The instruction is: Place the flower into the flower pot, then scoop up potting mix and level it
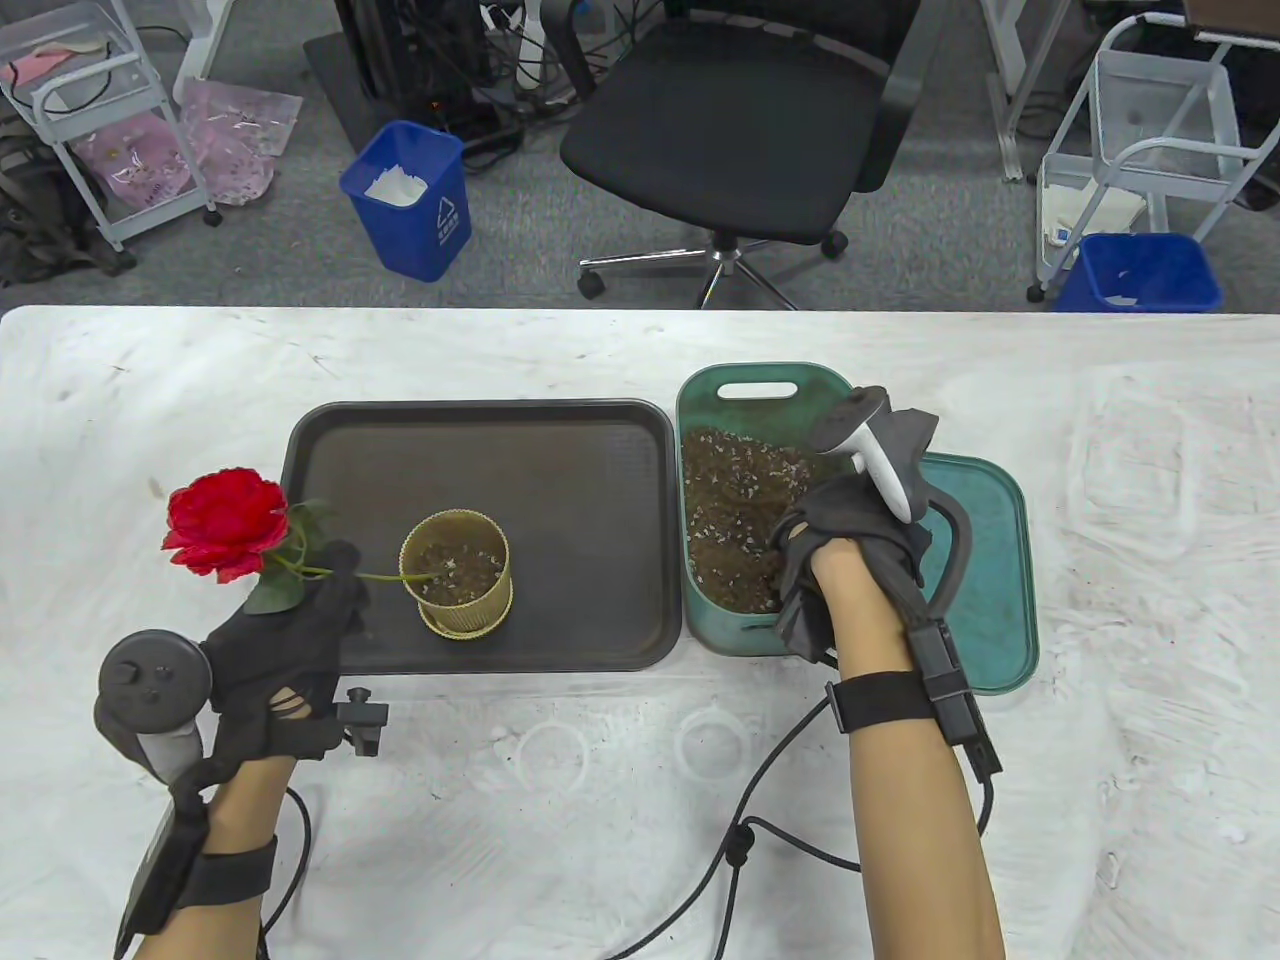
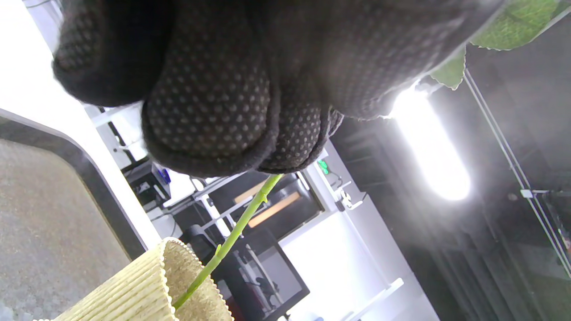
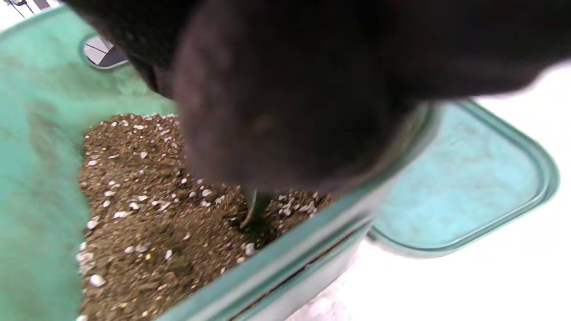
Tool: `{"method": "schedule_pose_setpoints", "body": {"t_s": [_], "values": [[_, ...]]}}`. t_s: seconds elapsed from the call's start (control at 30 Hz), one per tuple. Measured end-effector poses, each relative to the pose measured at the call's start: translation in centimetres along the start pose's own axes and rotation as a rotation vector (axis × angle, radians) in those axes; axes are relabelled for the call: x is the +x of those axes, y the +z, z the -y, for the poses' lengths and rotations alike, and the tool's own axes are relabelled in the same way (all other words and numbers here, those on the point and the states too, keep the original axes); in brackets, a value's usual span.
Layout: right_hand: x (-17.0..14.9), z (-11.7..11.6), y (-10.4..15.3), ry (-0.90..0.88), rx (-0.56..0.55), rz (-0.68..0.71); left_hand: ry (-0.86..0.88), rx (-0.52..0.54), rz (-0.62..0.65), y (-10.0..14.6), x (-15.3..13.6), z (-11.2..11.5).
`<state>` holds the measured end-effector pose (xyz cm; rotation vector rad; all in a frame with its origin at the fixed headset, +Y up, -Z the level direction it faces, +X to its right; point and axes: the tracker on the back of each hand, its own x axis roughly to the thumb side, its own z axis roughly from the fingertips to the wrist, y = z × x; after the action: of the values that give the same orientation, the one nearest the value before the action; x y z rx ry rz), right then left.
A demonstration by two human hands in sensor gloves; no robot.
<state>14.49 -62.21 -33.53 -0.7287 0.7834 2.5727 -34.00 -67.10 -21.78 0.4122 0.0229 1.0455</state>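
Your left hand (image 1: 290, 650) pinched the green stem of the flower (image 1: 228, 524), fingers curled round it just below the leaves; in the left wrist view the dotted glove fingertips (image 2: 209, 111) closed on the stem where it left your hand. Your right hand (image 1: 850, 530) reached down into the potting mix (image 1: 735, 520), but the glove and tracker hid the fingers in the table view and the right wrist view was blurred, so I could not tell whether it gripped anything; a thin object stood in the mix just under that hand in the wrist view.

You held the flower tilted, the red bloom out past the left edge of the black tray (image 1: 560, 450) and the stem's lower end reaching over the rim into the flower pot (image 1: 457, 575). That ribbed yellow pot stood upright on the tray's near-left part, with some mix already inside it.

Just beside the tray's right edge sat the green tub (image 1: 700, 400) holding the potting mix, and its flat green lid (image 1: 990, 560) lay partly under it on the right. Both tray and tub rested on the white table (image 1: 600, 820), near its middle. Beyond the table's far edge stood a black office chair (image 1: 740, 130) and two blue bins (image 1: 410, 200).
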Motion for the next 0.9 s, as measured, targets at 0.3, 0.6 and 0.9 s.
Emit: {"method": "schedule_pose_setpoints", "body": {"t_s": [0.3, 0.6, 0.9], "values": [[-0.9, -0.5, -1.6, -0.266, 0.123, 0.07, -0.003, 0.003, 0.0, 0.0, 0.1, -0.1], [0.1, -2.3, -3.2, -0.48, 0.171, 0.092, -0.002, -0.001, 0.003, 0.0, 0.1, 0.0], [-0.2, -3.1, -3.7, -0.569, 0.226, 0.107, -0.002, -0.002, 0.003, 0.0, 0.1, 0.0]]}}
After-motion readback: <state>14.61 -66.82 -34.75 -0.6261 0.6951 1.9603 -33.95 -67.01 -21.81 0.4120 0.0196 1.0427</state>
